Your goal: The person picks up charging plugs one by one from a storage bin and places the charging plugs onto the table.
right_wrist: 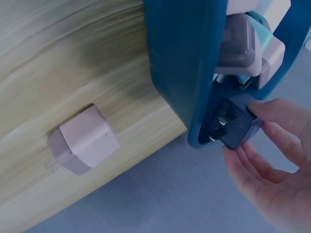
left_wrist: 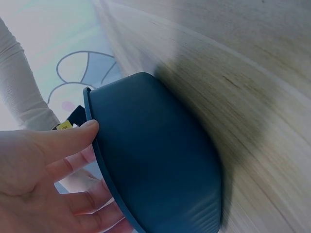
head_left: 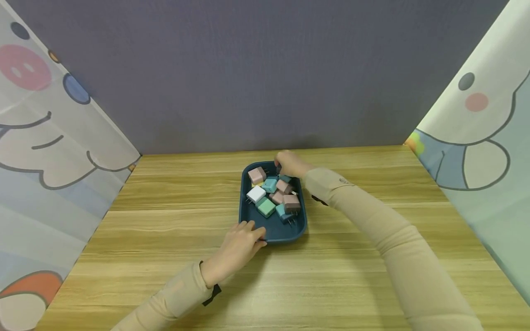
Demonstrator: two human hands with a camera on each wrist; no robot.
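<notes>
A dark blue plastic bin stands on the wooden table, with several plug chargers in pink, white, green and blue. My left hand grips its near-left rim. In the left wrist view, the thumb lies on the outer wall and the fingers reach over the rim. At the bin's far right corner, my right hand pinches a dark navy charger between thumb and fingers, prongs turned toward the bin wall. A pink charger lies on the table outside the bin; the right arm hides it in the head view.
A white charger and a green charger lie among the pile inside the bin. A grey-purple panel rises behind the table. Cartoon-printed sheets flank both sides.
</notes>
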